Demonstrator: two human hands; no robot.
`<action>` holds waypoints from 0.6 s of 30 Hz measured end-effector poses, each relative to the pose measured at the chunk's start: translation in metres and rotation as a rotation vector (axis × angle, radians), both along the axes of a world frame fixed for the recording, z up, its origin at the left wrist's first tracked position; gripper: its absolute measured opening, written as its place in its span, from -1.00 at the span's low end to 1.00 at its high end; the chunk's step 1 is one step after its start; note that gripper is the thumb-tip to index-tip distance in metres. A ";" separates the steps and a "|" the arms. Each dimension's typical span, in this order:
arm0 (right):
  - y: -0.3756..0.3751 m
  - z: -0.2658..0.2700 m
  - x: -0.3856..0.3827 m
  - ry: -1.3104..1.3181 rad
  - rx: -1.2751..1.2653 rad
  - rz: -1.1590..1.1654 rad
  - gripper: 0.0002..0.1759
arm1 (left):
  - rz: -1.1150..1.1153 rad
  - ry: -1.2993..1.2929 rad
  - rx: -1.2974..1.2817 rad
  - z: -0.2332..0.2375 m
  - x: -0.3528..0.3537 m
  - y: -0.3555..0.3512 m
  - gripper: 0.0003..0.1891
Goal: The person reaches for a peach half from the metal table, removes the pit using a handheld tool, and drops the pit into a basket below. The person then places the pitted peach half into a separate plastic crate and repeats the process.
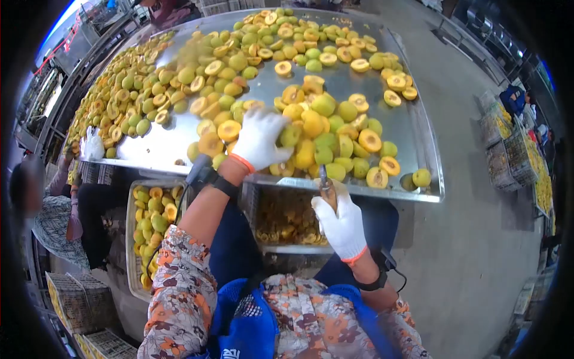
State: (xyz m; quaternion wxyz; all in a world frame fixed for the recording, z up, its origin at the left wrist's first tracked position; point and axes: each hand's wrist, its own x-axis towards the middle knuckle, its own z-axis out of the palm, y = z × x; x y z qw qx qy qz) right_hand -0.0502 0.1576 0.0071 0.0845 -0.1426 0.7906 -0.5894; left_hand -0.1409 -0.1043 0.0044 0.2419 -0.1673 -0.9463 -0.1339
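My left hand, in a white glove with an orange cuff, reaches into a heap of yellow-green peach halves on the metal table. Its fingers and thumb curl around a greenish peach half; the fingertips are slightly blurred. Just in front of the table's near edge, my right hand, also gloved, grips a small wooden-handled knife. Its narrow metal end points up toward the fruit. Several peach halves near my hands lie cut side up, some with a brown hollow or pit, such as one peach half.
Below the table edge, between my knees, sits a crate with brownish bits inside. A second crate of peach halves stands to its left. Another person sits at the far left beside a white bag. Stacked crates line the right.
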 end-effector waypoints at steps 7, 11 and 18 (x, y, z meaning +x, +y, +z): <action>-0.005 0.010 0.028 0.047 -0.005 0.048 -0.60 | -0.356 -0.349 2.009 0.004 0.099 0.040 -0.59; -0.017 0.024 0.041 0.129 0.006 0.100 -0.58 | -0.298 -0.392 1.953 0.006 0.139 0.058 -0.51; -0.023 0.020 0.057 0.205 0.165 0.159 -0.61 | -0.093 -0.421 1.925 -0.014 0.160 0.064 -0.58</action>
